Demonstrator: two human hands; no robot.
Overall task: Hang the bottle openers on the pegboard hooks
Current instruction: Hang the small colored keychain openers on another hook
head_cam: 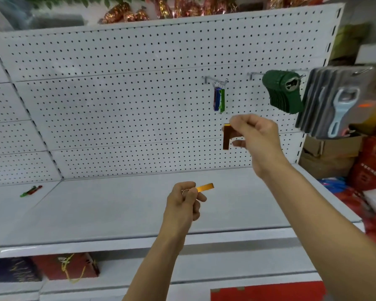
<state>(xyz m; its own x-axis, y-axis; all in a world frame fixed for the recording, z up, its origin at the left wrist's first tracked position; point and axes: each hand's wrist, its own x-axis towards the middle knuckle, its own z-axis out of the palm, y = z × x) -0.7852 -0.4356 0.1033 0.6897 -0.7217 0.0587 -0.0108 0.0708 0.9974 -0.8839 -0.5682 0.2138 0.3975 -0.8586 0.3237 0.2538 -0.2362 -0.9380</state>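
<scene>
My right hand (255, 135) is raised before the white pegboard (117, 94), pinching an orange-brown bottle opener (226, 137) that hangs below my fingers, a little under the hook (215, 81). That hook carries blue and green openers (219, 99) on key rings. My left hand (183, 202) is lower, over the shelf, closed on the ring end of an orange opener (204, 187) that sticks out to the right. A green and a red opener (30, 190) lie together on the shelf at far left.
The white shelf (117, 209) runs below the pegboard. To the right hang a stack of dark green openers (282, 92) and grey carded openers (334, 103) on other hooks. Red boxes and cartons stand at the right edge; gift boxes sit under the shelf.
</scene>
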